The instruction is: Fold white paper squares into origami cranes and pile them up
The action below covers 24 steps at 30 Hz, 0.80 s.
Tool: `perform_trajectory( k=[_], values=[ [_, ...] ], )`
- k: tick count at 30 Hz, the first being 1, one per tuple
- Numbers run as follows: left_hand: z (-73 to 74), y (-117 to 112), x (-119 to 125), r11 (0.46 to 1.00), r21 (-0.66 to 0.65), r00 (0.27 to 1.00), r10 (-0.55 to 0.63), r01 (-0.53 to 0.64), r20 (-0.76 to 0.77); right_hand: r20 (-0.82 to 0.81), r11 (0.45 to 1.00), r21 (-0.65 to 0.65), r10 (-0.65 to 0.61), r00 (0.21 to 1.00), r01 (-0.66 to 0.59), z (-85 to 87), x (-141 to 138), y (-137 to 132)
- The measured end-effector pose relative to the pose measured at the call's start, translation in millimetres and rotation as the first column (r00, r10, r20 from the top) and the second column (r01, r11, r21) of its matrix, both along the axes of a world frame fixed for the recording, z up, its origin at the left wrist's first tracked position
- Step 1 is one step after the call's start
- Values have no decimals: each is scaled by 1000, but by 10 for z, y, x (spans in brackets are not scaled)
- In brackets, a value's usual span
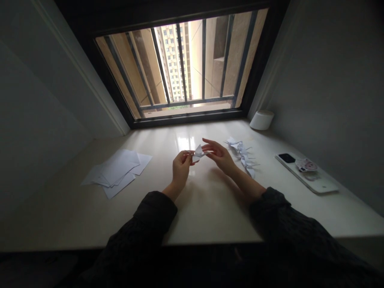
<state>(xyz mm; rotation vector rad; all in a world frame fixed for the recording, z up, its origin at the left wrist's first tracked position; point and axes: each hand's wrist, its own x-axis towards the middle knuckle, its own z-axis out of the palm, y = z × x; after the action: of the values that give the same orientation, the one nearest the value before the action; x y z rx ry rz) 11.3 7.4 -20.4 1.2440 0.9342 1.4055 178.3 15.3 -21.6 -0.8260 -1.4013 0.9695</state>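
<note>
- The left grip (181, 164), a bare hand, is closed narrowly, thumb and fingers pinching the left side of a small piece of folded paper (198, 153)
- The right grip (221, 157), also bare, is at the other side of that piece, one finger stretched out above it and the others by its right tip; whether they pinch the tip or only touch it, I cannot tell
- The folded paper is between the two hands, over the middle of the pale tabletop (210, 224), with thin pointed parts and one flap standing up
- Just beyond the right hand, on its right, a row of folded white pieces (241, 153) lies on the tabletop, close together, with narrow points sticking out
- Well to the left of the left hand lies a loose pile of white sheets (120, 168), overlapping at different angles
- Near the right edge a white phone (325, 185) lies back side up, its dark camera block at the far end and a printed attachment (306, 165) on its back
- A white rounded object (262, 120) stands in the far right corner, beside the dark window frame (192, 119)
- Dark sleeves (156, 214) cover both forearms down to near the wrists
- Beyond the window are upright bars (204, 60) and a tall building (174, 60)
</note>
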Motion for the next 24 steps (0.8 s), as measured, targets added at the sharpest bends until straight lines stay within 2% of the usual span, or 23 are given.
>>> perform_trajectory(
  k=[5,10,16,24],
  values=[
    [36,-60,25,999,-12,998,-42,42,-37,111,994,102,17,994,-29,2,-18,-27],
    [57,-83,38,993,55,991,-97,103,-96,117,984,173,-59,991,38,2,-26,-34],
    [76,-78,46,987,97,986,-120,131,-114,148,972,232,-73,986,37,-5,-15,-41],
    [83,-102,54,983,103,984,-143,154,-102,193,970,220,-149,970,106,22,-24,-73]
  ],
)
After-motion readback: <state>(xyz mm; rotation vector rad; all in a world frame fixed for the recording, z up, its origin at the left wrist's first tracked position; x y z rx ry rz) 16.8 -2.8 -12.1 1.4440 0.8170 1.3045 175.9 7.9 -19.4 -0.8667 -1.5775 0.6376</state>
